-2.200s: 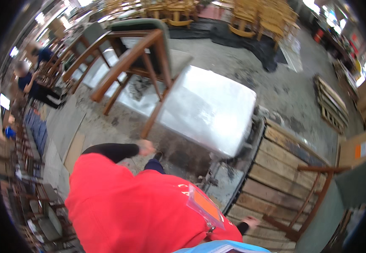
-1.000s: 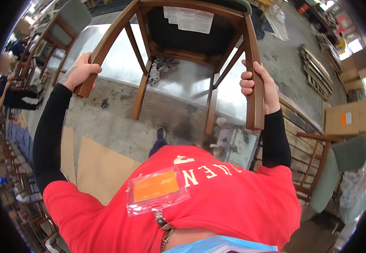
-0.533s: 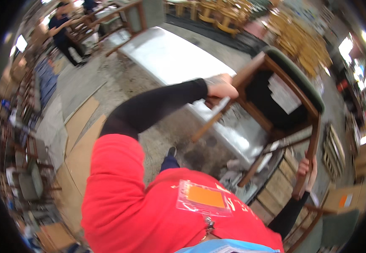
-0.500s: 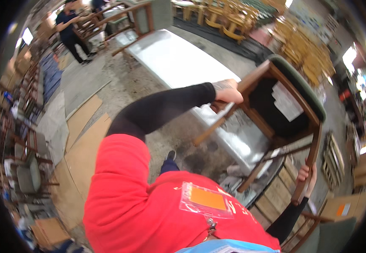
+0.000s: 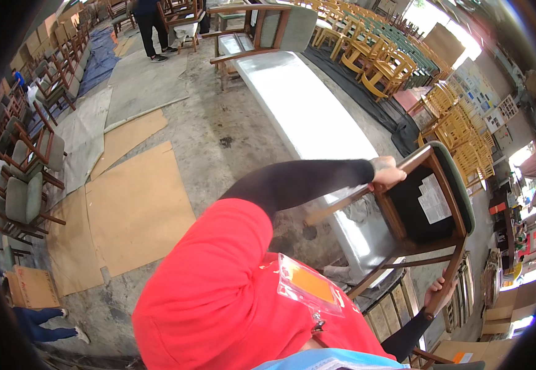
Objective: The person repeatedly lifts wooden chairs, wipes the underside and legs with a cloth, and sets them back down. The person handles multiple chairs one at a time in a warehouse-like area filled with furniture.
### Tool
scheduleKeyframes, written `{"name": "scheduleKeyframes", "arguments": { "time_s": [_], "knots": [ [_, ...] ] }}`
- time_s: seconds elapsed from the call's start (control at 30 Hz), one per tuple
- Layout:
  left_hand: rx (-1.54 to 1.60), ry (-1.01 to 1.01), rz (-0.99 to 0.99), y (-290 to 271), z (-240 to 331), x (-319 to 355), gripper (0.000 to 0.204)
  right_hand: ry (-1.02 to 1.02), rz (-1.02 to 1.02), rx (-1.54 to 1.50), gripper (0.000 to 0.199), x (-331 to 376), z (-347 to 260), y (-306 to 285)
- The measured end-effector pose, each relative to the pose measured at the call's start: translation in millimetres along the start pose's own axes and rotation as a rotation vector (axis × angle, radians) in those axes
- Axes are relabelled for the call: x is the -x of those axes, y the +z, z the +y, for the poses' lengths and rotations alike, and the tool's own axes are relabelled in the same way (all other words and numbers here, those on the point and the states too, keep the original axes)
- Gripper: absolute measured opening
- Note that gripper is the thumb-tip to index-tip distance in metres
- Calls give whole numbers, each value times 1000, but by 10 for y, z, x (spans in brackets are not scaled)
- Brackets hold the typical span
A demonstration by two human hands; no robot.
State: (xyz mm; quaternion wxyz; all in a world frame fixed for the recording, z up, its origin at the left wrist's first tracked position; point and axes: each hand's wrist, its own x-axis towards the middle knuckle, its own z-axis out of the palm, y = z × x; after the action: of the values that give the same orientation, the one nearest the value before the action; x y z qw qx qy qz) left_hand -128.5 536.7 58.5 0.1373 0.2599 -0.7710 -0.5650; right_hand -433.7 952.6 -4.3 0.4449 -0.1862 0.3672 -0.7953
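Observation:
A wooden chair [image 5: 410, 206] with a dark green padded seat is tilted in front of me, its black underside and a white paper label [image 5: 433, 199] turned toward me. My left hand [image 5: 388, 174] is closed round the frame at the seat's edge. Lower down, my right hand [image 5: 439, 291] grips a wooden leg, fingers wrapped round it. Under and behind the chair stretches a long table with a shiny whitish top [image 5: 317, 114]; I cannot tell whether the chair touches it.
Another chair [image 5: 271, 34] lies on the table's far end. A person in dark clothes [image 5: 151, 28] stands beyond it. Another person's legs [image 5: 46, 324] show at lower left. Cardboard sheets [image 5: 135, 209] cover the floor on the left, near rows of chairs [image 5: 24, 200]. Wooden pallets [image 5: 394, 314] sit at lower right.
My view has turned, so the table's far end and more of the left floor show. The chair sits lower in the picture. Both hands keep their grip on it.

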Motion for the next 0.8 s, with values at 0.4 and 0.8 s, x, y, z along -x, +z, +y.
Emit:
{"name": "scheduleKeyframes", "arguments": {
  "time_s": [0.4, 0.8],
  "knots": [
    [508, 1235, -299, -2024, 52, 3052, 18, 515, 1367, 533, 51, 1456, 3062, -308],
    [374, 956, -228, -3939, -968, 2489, 7, 1014, -216, 1482, 39, -1261, 6228, 2469]
  ]
}}
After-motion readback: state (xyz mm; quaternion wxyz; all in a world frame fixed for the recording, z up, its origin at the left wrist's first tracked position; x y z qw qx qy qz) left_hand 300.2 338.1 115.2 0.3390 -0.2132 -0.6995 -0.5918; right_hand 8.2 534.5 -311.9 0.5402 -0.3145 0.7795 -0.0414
